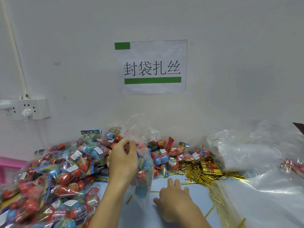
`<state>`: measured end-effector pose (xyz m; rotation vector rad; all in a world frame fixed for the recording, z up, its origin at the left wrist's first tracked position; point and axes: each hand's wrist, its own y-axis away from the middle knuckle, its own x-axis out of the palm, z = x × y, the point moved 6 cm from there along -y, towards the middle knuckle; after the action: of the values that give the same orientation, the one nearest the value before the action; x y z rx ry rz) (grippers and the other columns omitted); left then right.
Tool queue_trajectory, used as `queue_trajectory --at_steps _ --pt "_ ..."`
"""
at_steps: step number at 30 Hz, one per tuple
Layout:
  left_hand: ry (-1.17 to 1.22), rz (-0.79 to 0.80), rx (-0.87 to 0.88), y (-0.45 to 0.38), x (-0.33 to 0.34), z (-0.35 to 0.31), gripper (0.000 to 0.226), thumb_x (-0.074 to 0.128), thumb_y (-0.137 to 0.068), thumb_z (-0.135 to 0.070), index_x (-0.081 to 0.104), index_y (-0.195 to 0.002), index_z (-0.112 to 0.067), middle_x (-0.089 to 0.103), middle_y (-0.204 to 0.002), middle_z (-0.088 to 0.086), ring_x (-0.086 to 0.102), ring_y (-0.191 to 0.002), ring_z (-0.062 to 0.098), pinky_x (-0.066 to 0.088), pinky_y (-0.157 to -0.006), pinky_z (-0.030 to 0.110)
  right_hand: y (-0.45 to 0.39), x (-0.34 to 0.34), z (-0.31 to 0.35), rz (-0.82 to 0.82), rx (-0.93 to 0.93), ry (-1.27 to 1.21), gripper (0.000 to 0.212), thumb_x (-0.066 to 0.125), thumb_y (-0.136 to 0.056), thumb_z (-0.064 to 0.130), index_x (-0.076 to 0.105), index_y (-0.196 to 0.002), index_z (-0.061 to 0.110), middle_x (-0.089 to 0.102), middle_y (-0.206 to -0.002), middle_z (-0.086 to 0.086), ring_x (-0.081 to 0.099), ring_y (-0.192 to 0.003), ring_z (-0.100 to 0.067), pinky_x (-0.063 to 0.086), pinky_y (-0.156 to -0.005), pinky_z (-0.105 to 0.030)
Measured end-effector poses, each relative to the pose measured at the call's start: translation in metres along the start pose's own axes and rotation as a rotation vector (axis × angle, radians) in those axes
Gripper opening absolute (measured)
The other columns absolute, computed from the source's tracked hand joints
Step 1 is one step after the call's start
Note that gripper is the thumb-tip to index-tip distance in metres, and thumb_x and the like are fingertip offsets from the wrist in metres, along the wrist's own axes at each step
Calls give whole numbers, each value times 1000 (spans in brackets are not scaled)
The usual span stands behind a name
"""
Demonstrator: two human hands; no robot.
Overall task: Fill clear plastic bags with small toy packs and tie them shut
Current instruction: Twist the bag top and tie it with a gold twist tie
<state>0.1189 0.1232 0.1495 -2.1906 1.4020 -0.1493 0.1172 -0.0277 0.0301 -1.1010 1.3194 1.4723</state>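
Observation:
My left hand (123,159) grips the gathered neck of a clear plastic bag (143,171) that holds several red and blue toy packs and stands on the blue table. The bag's loose top (139,129) fans out above my fingers. My right hand (174,196) lies flat on the table with fingers spread, beside a gold twist tie (154,191). A heap of gold twist ties (195,175) spreads just beyond its fingertips.
A big pile of toy packs (54,175) covers the left side and runs along the wall. Empty clear bags (256,155) lie at the right. More gold ties in a clear sleeve (222,206) lie near the front right. A pink rack (9,165) stands far left.

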Motion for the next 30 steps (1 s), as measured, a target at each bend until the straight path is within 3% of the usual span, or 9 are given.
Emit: queue_trajectory --at_steps 5,7,11,14,18,21,24,27,30 --pt "0 -5 -17 -1 -2 2 30 49 -101 -20 67 -84 -3 69 -81 14 64 -83 33 50 -80 51 -1 -13 -9 -216 -17 -64 41 50 -102 42 58 -126 10 42 -144 -12 28 -140 -33 35 -109 -47" --pt "9 -5 -19 -1 -2 2 30 49 -101 -19 67 -82 -5 70 -80 12 65 -82 31 51 -79 50 0 -18 -14 -324 -12 -120 31 60 -97 38 66 -115 12 54 -131 -9 44 -128 -30 46 -97 -39" --pt "17 -10 -4 -2 -2 1 31 50 -101 -20 67 -81 -5 69 -75 10 64 -73 23 52 -75 48 0 -23 -27 -406 15 -183 16 64 -93 27 75 -101 17 68 -109 -4 65 -99 -25 53 -79 -33" --pt "30 0 -2 -4 -1 3 30 50 -101 -21 67 -80 -10 67 -71 8 59 -63 17 51 -67 43 -2 -32 -41 -429 25 -294 14 67 -92 25 78 -94 17 74 -94 -2 68 -88 -20 55 -75 -31" --pt "80 30 -23 -7 2 8 30 51 -101 -21 69 -81 -8 70 -77 8 58 -63 8 46 -59 20 4 -54 -65 -535 13 -564 17 71 -90 14 80 -76 13 72 -70 1 69 -66 -12 59 -68 -30" --pt "150 78 -37 -7 6 9 29 52 -101 -18 70 -80 -10 71 -77 1 60 -61 0 45 -56 11 16 -76 -77 -667 7 -717 25 74 -87 9 72 -65 22 67 -57 7 63 -52 -4 52 -54 -21" --pt "212 148 -30 -3 12 4 33 52 -101 -14 70 -74 -20 72 -69 -13 63 -62 -6 46 -57 7 31 -97 -80 -777 -22 -881 27 79 -84 12 68 -65 28 70 -58 8 65 -51 -4 49 -56 -21" --pt "205 215 -24 2 18 0 32 53 -101 -17 70 -75 -23 71 -69 -15 65 -65 -5 48 -59 8 46 -115 -72 -842 -77 -946 30 78 -84 13 70 -60 28 71 -59 11 68 -54 -6 55 -55 -24" --pt "223 264 -7 6 25 -4 30 55 -100 -20 69 -78 -5 63 -62 -2 54 -54 4 42 -54 12 55 -125 -62 -837 -111 -962 31 77 -85 13 71 -58 29 71 -61 13 69 -59 -5 60 -60 -26"
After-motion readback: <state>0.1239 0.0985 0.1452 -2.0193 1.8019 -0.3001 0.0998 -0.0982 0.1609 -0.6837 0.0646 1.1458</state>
